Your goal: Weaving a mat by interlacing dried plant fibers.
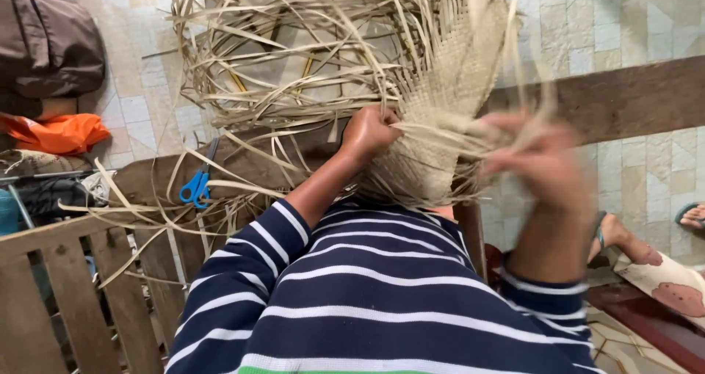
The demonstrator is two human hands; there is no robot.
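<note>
A half-woven mat of pale dried leaf strips (448,73) rises in front of me, with many loose strips (294,51) fanning out to the left. My left hand (371,130) is closed on strips at the woven edge. My right hand (540,161) is blurred with motion at the right side of the weave, and strips run across its fingers. Both arms wear navy sleeves with white stripes.
Blue-handled scissors (197,184) lie on a wooden bench (139,179) to the left. A slatted wooden frame (66,286) stands at lower left. An orange cloth (62,132) and dark bag (44,40) sit on the tiled floor. Another person's sandalled foot (613,234) is at right.
</note>
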